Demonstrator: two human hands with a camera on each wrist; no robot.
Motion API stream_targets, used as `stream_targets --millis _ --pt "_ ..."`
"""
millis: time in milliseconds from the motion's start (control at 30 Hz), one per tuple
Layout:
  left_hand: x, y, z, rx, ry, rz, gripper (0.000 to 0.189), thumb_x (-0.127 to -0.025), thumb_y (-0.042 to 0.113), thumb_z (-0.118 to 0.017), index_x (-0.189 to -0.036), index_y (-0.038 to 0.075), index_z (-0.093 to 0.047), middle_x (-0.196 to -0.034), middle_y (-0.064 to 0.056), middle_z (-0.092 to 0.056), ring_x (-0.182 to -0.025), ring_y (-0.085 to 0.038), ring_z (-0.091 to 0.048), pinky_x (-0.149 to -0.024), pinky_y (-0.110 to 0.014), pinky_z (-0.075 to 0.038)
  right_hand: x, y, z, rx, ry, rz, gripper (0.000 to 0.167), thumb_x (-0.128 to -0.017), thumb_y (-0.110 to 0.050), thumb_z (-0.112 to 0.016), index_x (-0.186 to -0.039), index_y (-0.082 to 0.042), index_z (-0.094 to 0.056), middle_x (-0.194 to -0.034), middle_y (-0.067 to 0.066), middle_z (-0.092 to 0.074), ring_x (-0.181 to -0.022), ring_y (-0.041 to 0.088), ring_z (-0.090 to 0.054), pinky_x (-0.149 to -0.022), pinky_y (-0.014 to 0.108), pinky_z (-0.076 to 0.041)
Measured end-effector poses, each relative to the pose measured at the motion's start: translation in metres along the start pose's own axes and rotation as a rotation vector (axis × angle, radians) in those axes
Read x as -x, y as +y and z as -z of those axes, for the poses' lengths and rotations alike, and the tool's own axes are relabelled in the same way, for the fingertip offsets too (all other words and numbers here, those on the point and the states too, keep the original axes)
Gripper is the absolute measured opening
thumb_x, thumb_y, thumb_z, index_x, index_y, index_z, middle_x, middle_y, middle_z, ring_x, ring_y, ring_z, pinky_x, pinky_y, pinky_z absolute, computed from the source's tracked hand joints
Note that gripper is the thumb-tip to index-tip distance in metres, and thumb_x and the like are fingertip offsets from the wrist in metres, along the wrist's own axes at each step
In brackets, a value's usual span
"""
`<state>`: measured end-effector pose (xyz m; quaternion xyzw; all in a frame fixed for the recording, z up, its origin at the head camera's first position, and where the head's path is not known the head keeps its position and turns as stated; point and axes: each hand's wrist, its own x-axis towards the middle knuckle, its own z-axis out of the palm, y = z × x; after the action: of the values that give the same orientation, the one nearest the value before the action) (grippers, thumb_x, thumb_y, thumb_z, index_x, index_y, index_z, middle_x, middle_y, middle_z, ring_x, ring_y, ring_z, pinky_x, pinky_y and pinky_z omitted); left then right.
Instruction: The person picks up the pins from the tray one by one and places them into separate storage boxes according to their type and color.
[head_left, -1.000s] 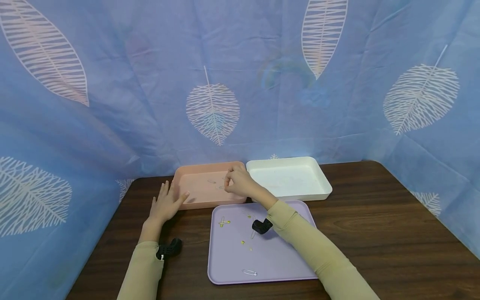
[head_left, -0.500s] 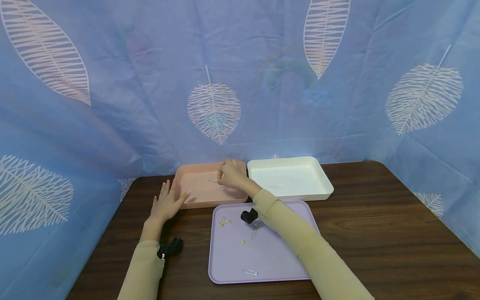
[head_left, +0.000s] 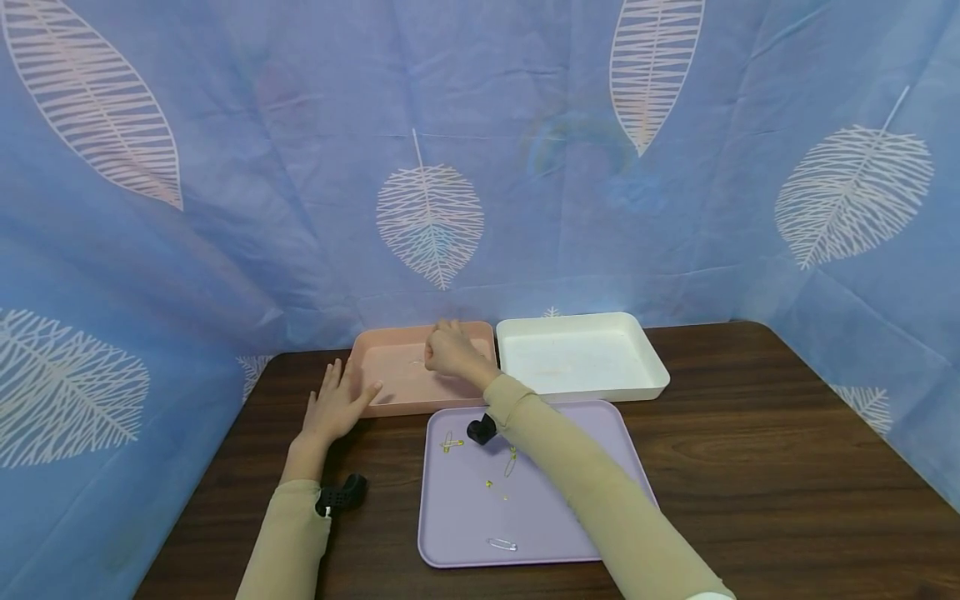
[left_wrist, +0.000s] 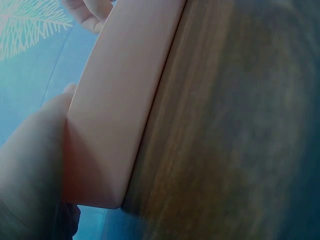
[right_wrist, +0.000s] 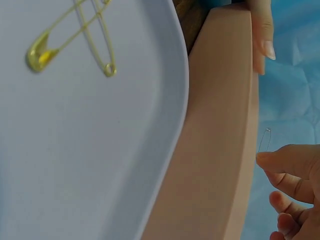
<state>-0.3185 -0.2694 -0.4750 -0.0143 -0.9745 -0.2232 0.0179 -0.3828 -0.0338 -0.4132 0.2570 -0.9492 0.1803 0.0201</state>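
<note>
My right hand (head_left: 452,350) is above the pink tray (head_left: 397,408), pinching a thin silver safety pin (right_wrist: 265,140) between thumb and forefinger. In the right wrist view the pin points up past the tray's rim, its lower end hidden by the fingertips. At the pink tray's left end rests my left hand (head_left: 333,406), its fingers spread and straight against the rim. Part of a pin shows inside the pink tray, beside the right hand. Gold safety pins (right_wrist: 37,55) lie crossed on the purple tray (head_left: 457,533), below the right wrist.
Another gold pin (head_left: 511,462), a silver safety pin (head_left: 502,544) and small yellow bits (head_left: 488,483) lie on the purple tray. A white tray (head_left: 585,393) stands right of the pink one. Behind the wooden table (head_left: 750,450) hangs a blue leaf-patterned cloth (head_left: 525,233).
My right hand has moved left over the pink tray, its forearm swinging across the purple tray. The left hand has stayed at the pink tray's edge.
</note>
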Motion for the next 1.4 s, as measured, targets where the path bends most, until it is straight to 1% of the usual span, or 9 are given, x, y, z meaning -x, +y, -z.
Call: stream_targets --millis 67,200,367,533,667,933,1133,1267,1400 --pt "0.0 0.0 0.0 -0.002 0.002 -0.001 0.096 -0.093 0.071 -0.035 -0.157 0.007 -0.003 -0.163 -0.024 0.0 -0.151 -0.042 0.001 -0.11 -0.075 -0.006 -0.003 0.0 -0.003 0.004 -0.006 -0.008 0.013 -0.081 -0.008 -0.068 -0.069 -0.013 -0.069 -0.112 0.007 -0.056 -0.109 0.027 -0.042 -0.106 0.049 -0.036" --pt "0.0 -0.001 0.0 0.0 0.003 0.002 0.096 -0.093 0.071 -0.035 -0.157 0.008 -0.003 -0.163 -0.023 0.0 -0.151 -0.042 0.001 -0.11 -0.075 -0.007 -0.006 -0.001 -0.008 0.003 -0.01 -0.031 0.013 -0.081 -0.009 -0.067 -0.069 -0.014 -0.069 -0.113 0.008 -0.055 -0.108 0.027 -0.042 -0.101 0.045 -0.038" --pt "0.0 0.0 0.0 0.0 0.003 0.006 0.097 -0.092 0.072 -0.035 -0.157 0.009 -0.002 -0.163 -0.023 0.001 -0.151 -0.041 0.001 -0.111 -0.075 -0.006 -0.01 -0.001 -0.013 -0.021 0.01 -0.054 0.016 -0.081 -0.009 -0.067 -0.067 -0.014 -0.066 -0.113 0.007 -0.056 -0.107 0.027 -0.043 -0.1 0.044 -0.039" --pt "-0.002 0.001 0.0 -0.002 0.003 0.003 0.098 -0.092 0.073 -0.035 -0.157 0.007 -0.004 -0.163 -0.024 0.0 -0.151 -0.042 0.001 -0.11 -0.075 -0.006 -0.012 0.0 -0.014 -0.063 0.03 -0.072 0.014 -0.082 -0.01 -0.068 -0.069 -0.015 -0.068 -0.114 0.007 -0.057 -0.109 0.027 -0.043 -0.101 0.044 -0.039" --pt "-0.002 0.001 0.0 0.0 0.003 0.004 0.097 -0.092 0.072 -0.035 -0.157 0.007 -0.004 -0.163 -0.023 0.0 -0.151 -0.042 0.001 -0.11 -0.075 -0.007 -0.012 0.001 -0.014 -0.07 0.045 -0.077 0.012 -0.082 -0.011 -0.069 -0.071 -0.014 -0.068 -0.112 0.006 -0.057 -0.106 0.026 -0.044 -0.099 0.043 -0.039" --pt "0.0 0.0 0.0 0.003 0.007 0.005 0.096 -0.093 0.071 -0.036 -0.157 0.007 -0.004 -0.163 -0.023 0.0 -0.151 -0.041 0.001 -0.111 -0.075 -0.008 -0.008 0.003 -0.012 -0.06 0.068 -0.049 0.013 -0.084 -0.014 -0.07 -0.07 -0.014 -0.068 -0.107 0.005 -0.058 -0.103 0.025 -0.045 -0.094 0.04 -0.039" --pt "-0.001 0.0 -0.001 0.004 0.004 -0.001 0.096 -0.093 0.071 -0.035 -0.157 0.007 -0.004 -0.163 -0.023 0.001 -0.151 -0.042 0.001 -0.11 -0.075 -0.007 0.0 0.001 -0.003 -0.065 0.079 -0.04 0.013 -0.085 -0.018 -0.072 -0.072 -0.015 -0.07 -0.113 0.007 -0.06 -0.109 0.027 -0.045 -0.096 0.043 -0.04" --pt "-0.002 -0.001 -0.001 -0.002 0.003 -0.002 0.097 -0.092 0.072 -0.035 -0.157 0.007 -0.003 -0.163 -0.024 0.001 -0.151 -0.042 0.001 -0.11 -0.075 -0.007 0.006 -0.001 0.002 -0.089 0.09 -0.021 0.013 -0.085 -0.018 -0.073 -0.073 -0.014 -0.07 -0.118 0.009 -0.06 -0.112 0.029 -0.046 -0.1 0.044 -0.038" --pt "-0.002 -0.001 -0.001 -0.002 0.007 -0.001 0.097 -0.092 0.072 -0.035 -0.158 0.008 -0.003 -0.163 -0.023 0.001 -0.151 -0.042 0.0 -0.11 -0.075 -0.007 0.013 0.0 0.008 -0.124 0.101 0.005 0.013 -0.085 -0.017 -0.073 -0.073 -0.014 -0.068 -0.117 0.01 -0.059 -0.111 0.029 -0.046 -0.1 0.044 -0.036"
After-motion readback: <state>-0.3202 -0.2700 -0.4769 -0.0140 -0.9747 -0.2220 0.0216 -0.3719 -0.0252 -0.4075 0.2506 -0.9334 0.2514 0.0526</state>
